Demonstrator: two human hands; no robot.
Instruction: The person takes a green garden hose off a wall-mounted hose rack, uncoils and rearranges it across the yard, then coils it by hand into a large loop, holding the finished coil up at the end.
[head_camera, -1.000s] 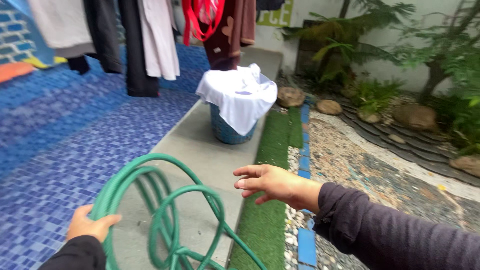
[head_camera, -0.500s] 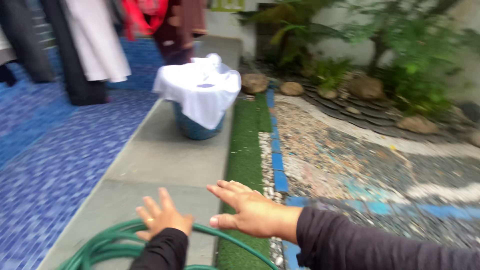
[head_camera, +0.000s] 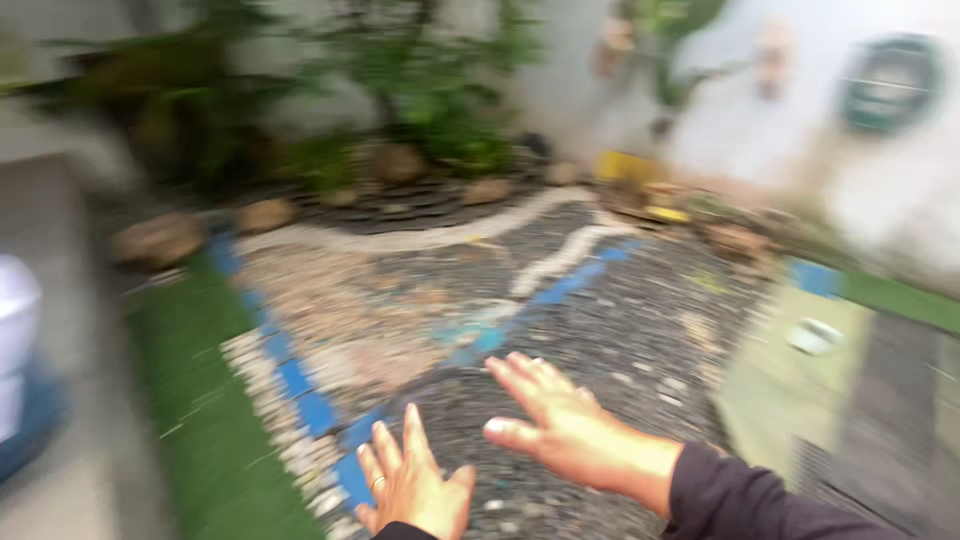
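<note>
My left hand (head_camera: 412, 487) is open at the bottom of the view, fingers spread, a ring on one finger, holding nothing. My right hand (head_camera: 560, 425) is also open and empty, palm down, fingers pointing up and left, with a dark sleeve behind it. Both hover over a pebble-mosaic ground (head_camera: 620, 340) with a blue stripe (head_camera: 560, 290). The green hose is out of view. The picture is blurred by motion.
A strip of artificial grass (head_camera: 200, 420) and blue tiles (head_camera: 300, 390) run along the left. A blue basket under a white cloth (head_camera: 15, 330) shows at the left edge. Rocks (head_camera: 160, 238) and plants (head_camera: 430, 110) line the back. A white wall (head_camera: 800, 110) stands at right.
The view has swung to the right, away from the concrete path and hanging clothes. The left hand let go of the green hose, which has left the view. Both hands stay open.
</note>
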